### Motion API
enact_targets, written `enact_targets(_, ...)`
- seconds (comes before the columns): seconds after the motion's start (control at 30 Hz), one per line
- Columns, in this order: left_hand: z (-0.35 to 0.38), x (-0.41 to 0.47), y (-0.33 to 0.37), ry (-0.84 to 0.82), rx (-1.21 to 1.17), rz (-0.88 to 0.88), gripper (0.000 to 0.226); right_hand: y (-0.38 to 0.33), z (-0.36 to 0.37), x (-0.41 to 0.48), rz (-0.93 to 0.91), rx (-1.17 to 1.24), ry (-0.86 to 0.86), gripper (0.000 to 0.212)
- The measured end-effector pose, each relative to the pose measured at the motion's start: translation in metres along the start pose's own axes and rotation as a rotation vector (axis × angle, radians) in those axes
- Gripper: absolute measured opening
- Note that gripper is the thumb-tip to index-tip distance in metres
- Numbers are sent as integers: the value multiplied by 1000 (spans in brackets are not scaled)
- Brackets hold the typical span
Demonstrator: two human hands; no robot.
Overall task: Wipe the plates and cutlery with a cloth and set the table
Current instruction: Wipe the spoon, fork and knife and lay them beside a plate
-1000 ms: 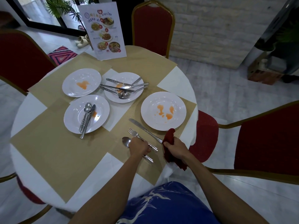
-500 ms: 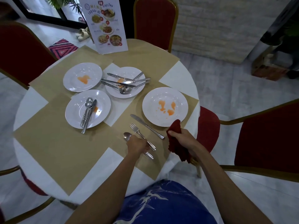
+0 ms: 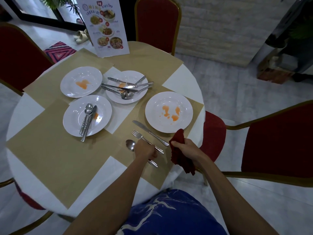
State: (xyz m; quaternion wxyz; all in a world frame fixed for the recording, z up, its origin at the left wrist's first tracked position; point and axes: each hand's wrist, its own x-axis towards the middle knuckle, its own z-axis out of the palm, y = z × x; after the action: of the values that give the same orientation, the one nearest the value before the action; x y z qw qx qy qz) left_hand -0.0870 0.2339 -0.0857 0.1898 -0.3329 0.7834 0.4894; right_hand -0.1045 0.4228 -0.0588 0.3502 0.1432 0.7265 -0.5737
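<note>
Spoon [image 3: 130, 145] still in left hand [image 3: 146, 150], cloth [image 3: 181, 158] right hand [image 3: 187, 148].

Both bare arms reach forward from the bottom of the view, forearms angled inward. Left hand [image 3: 146, 150] knuckles up, fingers curled into a fist around the spoon [image 3: 130, 145] handle, low at the surface. Right hand [image 3: 185, 150] just beside it, apart, fingers clenched on the bunched red cloth [image 3: 181, 158], wrist slightly bent.

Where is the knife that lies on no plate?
In the head view the knife lies on the beige placemat, right of centre, between the fork and the right-hand plate.
</note>
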Motion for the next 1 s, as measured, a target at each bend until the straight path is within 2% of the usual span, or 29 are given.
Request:
enact_targets(0.4, -2, -7, 1, -27, -109, -57, 41, -7, 5, 0, -7, 13, -16, 22)
enact_targets(0.47, -40, -6, -10, 101, -159, -110, 39, -36, 40, 6, -8, -40, -143, 25)
enact_targets(0.73, -50, -6, 2, 145, -145, -66, 27, -58, 44, 1, -44, 62, -124, 30)
enact_targets(0.87, -55, -8, 10, 140, -181, -28, 27, -52, 47, 6, -16, 131, -36, 75)
enact_targets(0.93, -69, -7, 9, 147, -214, -27, 24, -51, 58, 13, -31, 166, -49, 67)
enact_targets(1.0, -87, -1, 3, 164, -260, -22, 23, -64, 76, 4, -44, 151, -67, 43)
